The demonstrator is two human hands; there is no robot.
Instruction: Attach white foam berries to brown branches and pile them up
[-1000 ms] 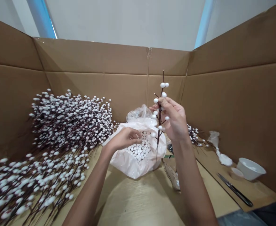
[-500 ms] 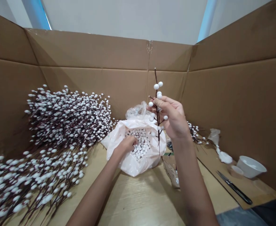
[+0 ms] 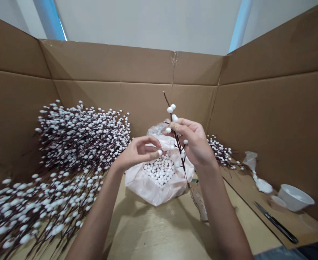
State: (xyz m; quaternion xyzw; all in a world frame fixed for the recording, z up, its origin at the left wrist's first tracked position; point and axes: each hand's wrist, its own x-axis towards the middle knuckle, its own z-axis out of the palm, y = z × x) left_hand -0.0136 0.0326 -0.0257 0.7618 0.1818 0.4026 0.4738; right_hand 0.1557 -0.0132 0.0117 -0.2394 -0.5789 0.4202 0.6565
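Note:
A dark brown twig (image 3: pixel 177 139) with several white berries is pinched near its upper part by my right hand (image 3: pixel 195 139); its bare tip points up and leans left. Between the thumb and fingertips of my left hand (image 3: pixel 138 152) is a single white berry (image 3: pixel 160 152), held left of the twig and apart from it. Below both hands lies an open pinkish-white plastic bag (image 3: pixel 140 184), with many loose white berries (image 3: pixel 160 170) inside it.
Large bundles of berried stems (image 3: pixel 85 137) fill the left side. At right are a smaller bundle (image 3: pixel 220 151), a black-handled knife (image 3: pixel 276 223), a white bowl (image 3: pixel 296 198) and crumpled white plastic (image 3: pixel 263 185). Cardboard walls (image 3: pixel 137 97) surround the wooden table (image 3: pixel 148 233).
My left hand has come up out of the bag with a white berry. My right hand has shifted slightly down and left, and the twig now tilts more.

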